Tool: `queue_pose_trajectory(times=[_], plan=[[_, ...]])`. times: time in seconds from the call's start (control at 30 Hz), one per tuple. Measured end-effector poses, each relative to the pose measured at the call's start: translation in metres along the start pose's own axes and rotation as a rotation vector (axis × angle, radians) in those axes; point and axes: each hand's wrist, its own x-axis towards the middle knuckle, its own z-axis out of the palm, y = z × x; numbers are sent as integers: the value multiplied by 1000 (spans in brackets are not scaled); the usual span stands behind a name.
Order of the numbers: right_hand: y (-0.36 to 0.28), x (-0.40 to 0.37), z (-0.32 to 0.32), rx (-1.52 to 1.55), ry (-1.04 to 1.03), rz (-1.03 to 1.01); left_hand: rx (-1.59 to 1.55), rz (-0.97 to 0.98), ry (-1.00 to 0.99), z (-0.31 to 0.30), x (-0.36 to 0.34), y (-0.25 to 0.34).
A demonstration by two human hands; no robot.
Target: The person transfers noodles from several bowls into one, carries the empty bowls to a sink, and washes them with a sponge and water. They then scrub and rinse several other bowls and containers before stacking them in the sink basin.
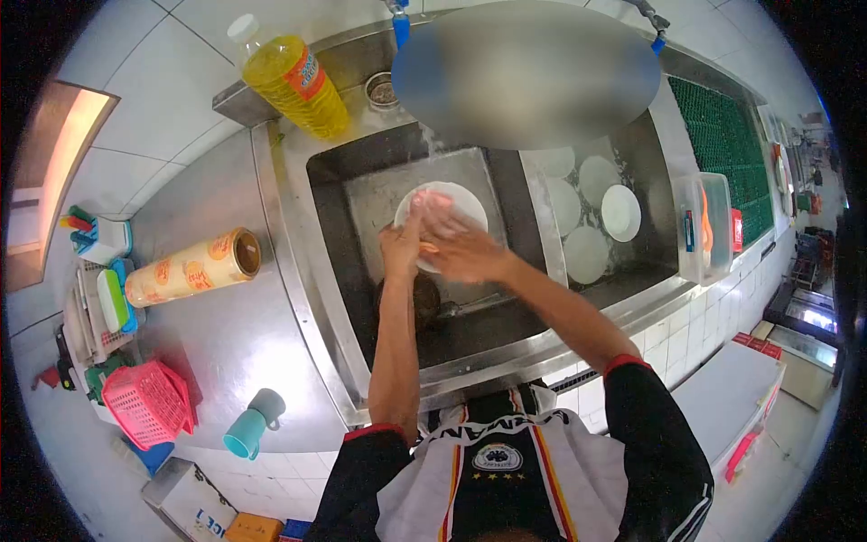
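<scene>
Over the left sink basin (361, 194), a white plate (470, 206) is held by my left hand (402, 244), whose fingers are closed at its left edge. My right hand (465, 253) lies across the plate's lower part, blurred by motion. Something orange or pink shows between the hands on the plate, too smeared to make out. A thin stream of water falls behind the plate. Below the hands, a dark round object (424, 303) sits in the basin, partly hidden by my left forearm.
Several white plates (587, 255) and a white bowl (620, 213) lie in the right basin. A yellow liquid bottle (298, 86) stands behind the left basin. Leftward are a patterned roll (194, 266), teal cup (244, 434) and pink basket (149, 402). A clear container (704, 230) stands right.
</scene>
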Motion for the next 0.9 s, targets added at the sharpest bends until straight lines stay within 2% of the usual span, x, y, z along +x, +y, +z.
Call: queue_pose_trajectory(times=[0.07, 0.1, 0.2, 0.3, 0.4, 0.5, 0.57, 0.6, 0.63, 0.67, 0.7, 0.73, 0.77, 0.8, 0.87, 0.9], plan=[[-18, -3, 5, 336, -90, 137, -224, -20, -45, 6, 0, 0], [-15, -12, 1, 399, -152, 29, -226, -372, -161, -3, 18, -7], [12, -30, -33, 237, -269, -158, -169, -40, -119, -6, 18, -13], [23, -26, -32, -26, -74, -31, -29, -35, -91, 3, 3, 2], [-1, -24, -23, 16, 22, 48, 14, -6, -69, 10, 18, -6], [-35, -38, -18, 40, -51, 153, 82, 116, -54, 10, 17, -7], [-39, -30, -10, 169, -75, 153, 26, 27, -218, 15, 14, -14], [-39, -25, -8, 230, -90, 139, -65, -114, -374, 17, 25, -37], [-35, -27, -10, 118, -177, 101, -175, -246, -500, 12, 36, -53], [-26, -27, -12, -2, -254, 11, -353, -436, -732, 8, 30, -48], [-12, -36, 5, -76, -50, -92, -473, -653, -947, 5, 21, -42], [-13, -29, -18, 19, -8, -97, -602, -408, -1070, 16, 41, -94], [-14, -20, -41, -24, 19, -209, -332, -421, -754, 32, 66, -142], [-3, -24, -36, -10, -17, -275, -219, -231, -629, 3, 22, -58], [-15, -14, -53, -90, -37, -338, -659, -295, -787, 7, 10, -53], [-15, -10, -62, -102, -131, -414, -866, -355, -872, 11, 11, -56]])
